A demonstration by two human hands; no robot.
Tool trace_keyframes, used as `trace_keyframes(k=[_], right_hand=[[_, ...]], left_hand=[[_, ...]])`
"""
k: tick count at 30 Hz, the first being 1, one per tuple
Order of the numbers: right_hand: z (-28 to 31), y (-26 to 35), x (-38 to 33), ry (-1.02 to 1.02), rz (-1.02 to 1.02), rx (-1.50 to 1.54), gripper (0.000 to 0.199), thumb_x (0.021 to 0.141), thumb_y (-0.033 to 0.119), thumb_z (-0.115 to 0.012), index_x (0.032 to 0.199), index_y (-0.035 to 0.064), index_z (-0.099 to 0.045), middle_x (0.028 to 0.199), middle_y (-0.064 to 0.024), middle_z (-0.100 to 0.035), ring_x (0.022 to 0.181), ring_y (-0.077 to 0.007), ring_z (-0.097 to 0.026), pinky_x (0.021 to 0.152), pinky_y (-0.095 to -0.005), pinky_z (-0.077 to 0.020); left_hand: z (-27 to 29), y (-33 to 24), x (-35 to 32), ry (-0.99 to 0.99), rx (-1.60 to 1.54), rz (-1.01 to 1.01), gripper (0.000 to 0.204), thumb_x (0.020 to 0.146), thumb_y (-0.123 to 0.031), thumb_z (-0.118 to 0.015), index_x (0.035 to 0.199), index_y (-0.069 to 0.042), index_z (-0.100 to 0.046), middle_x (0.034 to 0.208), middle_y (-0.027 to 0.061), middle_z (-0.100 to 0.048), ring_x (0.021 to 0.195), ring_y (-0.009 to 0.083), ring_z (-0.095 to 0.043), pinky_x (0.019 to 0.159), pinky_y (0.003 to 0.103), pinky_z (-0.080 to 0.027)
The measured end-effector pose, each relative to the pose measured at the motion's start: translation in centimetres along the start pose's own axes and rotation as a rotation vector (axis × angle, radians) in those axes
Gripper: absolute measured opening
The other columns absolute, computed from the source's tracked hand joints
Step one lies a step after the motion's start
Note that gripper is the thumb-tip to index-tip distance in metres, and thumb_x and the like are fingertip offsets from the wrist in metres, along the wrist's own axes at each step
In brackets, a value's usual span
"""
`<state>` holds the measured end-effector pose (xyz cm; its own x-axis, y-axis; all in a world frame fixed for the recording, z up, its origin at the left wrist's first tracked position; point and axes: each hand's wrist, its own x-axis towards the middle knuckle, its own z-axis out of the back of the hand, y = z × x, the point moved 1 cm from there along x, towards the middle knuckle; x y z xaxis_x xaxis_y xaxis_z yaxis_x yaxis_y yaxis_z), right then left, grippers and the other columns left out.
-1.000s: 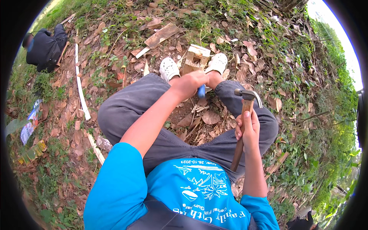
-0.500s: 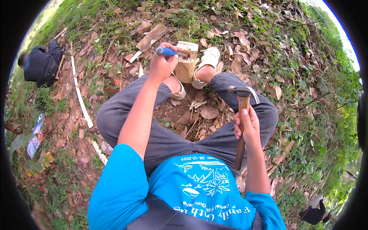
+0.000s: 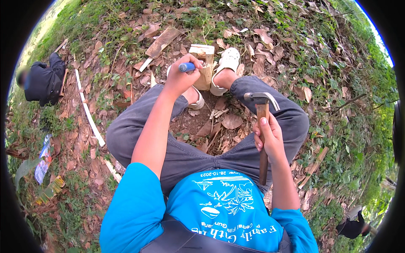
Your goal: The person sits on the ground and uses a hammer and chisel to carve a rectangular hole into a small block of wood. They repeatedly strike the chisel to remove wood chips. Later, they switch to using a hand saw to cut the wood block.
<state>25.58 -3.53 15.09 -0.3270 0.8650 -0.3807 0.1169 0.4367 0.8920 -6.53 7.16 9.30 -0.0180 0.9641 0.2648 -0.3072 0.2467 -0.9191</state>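
My left hand (image 3: 180, 81) is closed round the blue handle of a chisel (image 3: 186, 67). It is beside a pale wooden block (image 3: 206, 76) standing between my feet. The fist hides the chisel's blade, so I cannot tell whether its edge touches the wood. Over my right thigh, my right hand (image 3: 270, 138) grips the wooden handle of a claw hammer (image 3: 262, 110). The hammer is head up, its metal head apart from the chisel and the block.
A brown plank (image 3: 163, 42) lies beyond my left foot. Wood chips (image 3: 218, 113) and dry leaves cover the ground between my legs. A long white strip (image 3: 88, 109) lies at the left. Two people sit farther off, one left (image 3: 43, 82), one lower right (image 3: 352, 225).
My left hand has drawn the chisel back towards me and tilted it, and its blade no longer shows. The hammer in my right hand has shifted slightly left.
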Motion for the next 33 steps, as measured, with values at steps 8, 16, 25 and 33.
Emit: trace_keyframes(k=[8, 16, 25, 33], right_hand=[[-0.2, -0.5, 0.0, -0.005, -0.005, 0.057, 0.038, 0.11, 0.029, -0.049, 0.14, 0.0049, -0.046, 0.077, 0.0021, -0.05, 0.046, -0.0012, -0.043, 0.04, -0.0177, -0.0355], [-0.1, -0.4, -0.2, -0.012, -0.014, 0.059, 0.032, 0.111, 0.029, -0.048, 0.133, 0.005, -0.049, 0.076, 0.0026, -0.05, 0.047, -0.001, -0.043, 0.04, -0.0176, -0.0359], [0.0, -0.7, 0.1, 0.009, -0.014, 0.056, 0.033, 0.111, 0.029, -0.048, 0.132, 0.0049, -0.048, 0.076, 0.0021, -0.05, 0.047, -0.0012, -0.043, 0.04, -0.0179, -0.036], [-0.1, -1.1, 0.1, 0.01, -0.046, 0.06, 0.039, 0.11, 0.032, -0.05, 0.137, 0.0045, -0.047, 0.078, 0.0014, -0.051, 0.047, -0.0015, -0.043, 0.04, -0.0181, -0.0356]], left_hand=[[-0.2, -0.2, 0.3, 0.035, 0.017, 0.003, 0.016, 0.082, 0.01, -0.061, 0.088, -0.004, -0.056, 0.092, 0.0066, -0.068, 0.108, 0.023, -0.071, 0.094, 0.036, -0.054], [-0.1, -0.6, 0.6, 0.03, 0.028, -0.007, 0.017, 0.079, 0.01, -0.061, 0.087, -0.004, -0.056, 0.092, 0.0064, -0.067, 0.107, 0.0233, -0.071, 0.094, 0.036, -0.054], [0.0, -0.5, 0.4, 0.046, 0.036, 0.0, 0.017, 0.079, 0.009, -0.062, 0.087, -0.004, -0.056, 0.091, 0.0068, -0.068, 0.107, 0.0228, -0.071, 0.093, 0.035, -0.054], [-0.1, -0.5, 0.6, 0.039, 0.046, -0.012, 0.017, 0.08, 0.01, -0.061, 0.087, -0.005, -0.056, 0.092, 0.0066, -0.068, 0.108, 0.0228, -0.071, 0.093, 0.035, -0.055]])
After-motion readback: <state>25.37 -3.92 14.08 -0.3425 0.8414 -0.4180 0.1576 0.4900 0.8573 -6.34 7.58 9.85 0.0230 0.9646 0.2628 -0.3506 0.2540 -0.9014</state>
